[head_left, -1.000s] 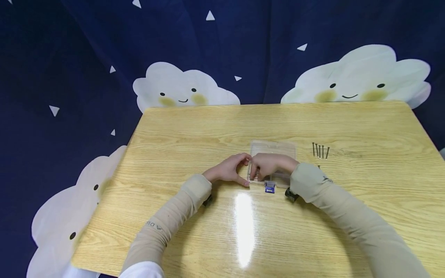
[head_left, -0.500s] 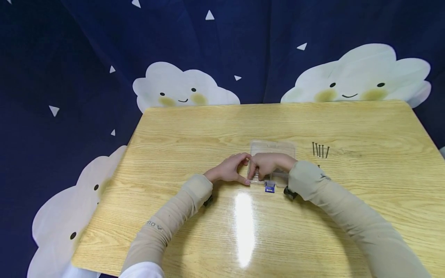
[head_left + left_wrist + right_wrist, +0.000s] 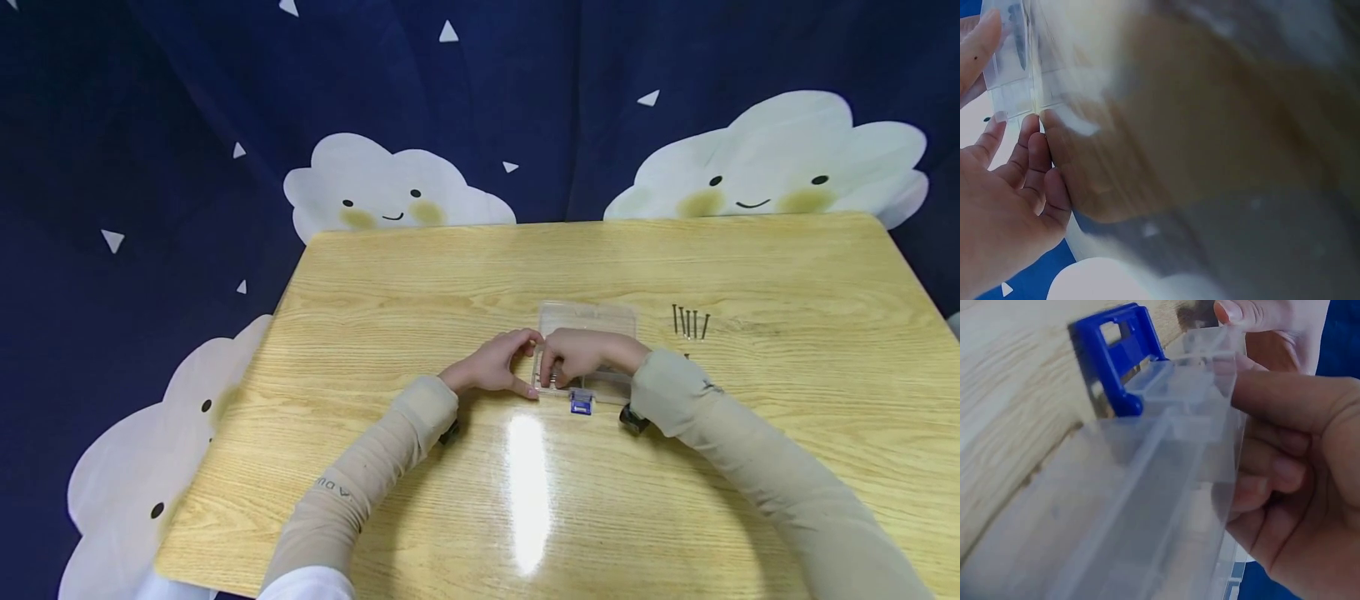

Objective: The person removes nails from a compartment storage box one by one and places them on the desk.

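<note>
A clear plastic box [image 3: 588, 315] with compartments lies open on the table, its blue latch [image 3: 581, 403] facing the near side. My left hand [image 3: 498, 364] grips the box's left end, thumb at the near corner and fingertips at the far part of that side. Over the left compartment, my right hand [image 3: 585, 352] points downward with its fingers inside the box. Thin metal pieces show under those fingertips. In the right wrist view the fingers [image 3: 1272, 475] are bent behind the clear wall; I cannot tell if they pinch a piece.
Several dark screws [image 3: 690, 323] lie in a row on the wooden table [image 3: 420, 283], right of the box. Another small dark piece [image 3: 686, 357] peeks out by the right sleeve [image 3: 663, 396]. A dark blue curtain [image 3: 555, 100] with clouds hangs behind the table.
My right hand shifts slightly left, then back right, its fingers staying in the left compartment. The left hand keeps its place at the box's end.
</note>
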`<state>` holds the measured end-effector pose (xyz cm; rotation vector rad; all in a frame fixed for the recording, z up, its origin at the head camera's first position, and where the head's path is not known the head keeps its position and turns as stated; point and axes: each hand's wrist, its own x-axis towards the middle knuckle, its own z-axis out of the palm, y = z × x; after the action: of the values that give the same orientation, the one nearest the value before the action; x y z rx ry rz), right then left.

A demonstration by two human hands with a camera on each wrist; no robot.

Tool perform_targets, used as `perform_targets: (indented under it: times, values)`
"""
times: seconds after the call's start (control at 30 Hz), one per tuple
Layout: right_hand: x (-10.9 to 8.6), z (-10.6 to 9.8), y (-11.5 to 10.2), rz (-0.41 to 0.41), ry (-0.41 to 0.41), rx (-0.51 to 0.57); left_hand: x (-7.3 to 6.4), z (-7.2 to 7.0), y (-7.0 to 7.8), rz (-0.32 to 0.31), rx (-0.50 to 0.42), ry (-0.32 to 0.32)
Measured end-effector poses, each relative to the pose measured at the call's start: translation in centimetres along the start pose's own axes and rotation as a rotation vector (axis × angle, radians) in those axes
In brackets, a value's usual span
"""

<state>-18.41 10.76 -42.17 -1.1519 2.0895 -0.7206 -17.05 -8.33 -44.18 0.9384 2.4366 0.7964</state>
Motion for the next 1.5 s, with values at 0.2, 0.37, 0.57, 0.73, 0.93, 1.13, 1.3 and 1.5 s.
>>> perform_targets:
  times: [0.2, 0.37, 0.57, 0.73, 0.93, 1.13, 1.3, 1.5]
  values:
    - [-0.9, 0.1, 0.3, -0.064, 0.059, -0.026, 0.0, 0.1, 0.1, 0.006, 0.013, 0.027]
    - [-1.7, 0.2, 0.8, -0.101, 0.109, -0.089, -0.1, 0.2, 0.2, -0.009, 0.010, 0.027]
    - [-2.2, 0.3, 0.9, -0.106, 0.163, -0.163, -0.1, 0.1, 0.2, -0.016, 0.012, 0.022]
    - [-2.1, 0.3, 0.5, -0.093, 0.172, -0.251, 0.0, 0.2, 0.2, -0.018, 0.021, 0.027]
    - [-1.8, 0.6, 0.2, -0.119, 0.195, -0.349, 0.0, 0.3, 0.1, -0.013, 0.034, 0.031]
    - [-1.6, 1.2, 0.6, -0.096, 0.237, -0.383, 0.1, 0.3, 0.2, -0.031, 0.028, 0.019]
    - [-1.2, 1.4, 0.7, -0.064, 0.238, -0.390, 0.0, 0.2, 0.2, -0.032, 0.030, 0.015]
    - [-1.1, 1.1, 0.4, -0.079, 0.206, -0.371, 0.0, 0.2, 0.2, -0.032, 0.032, 0.016]
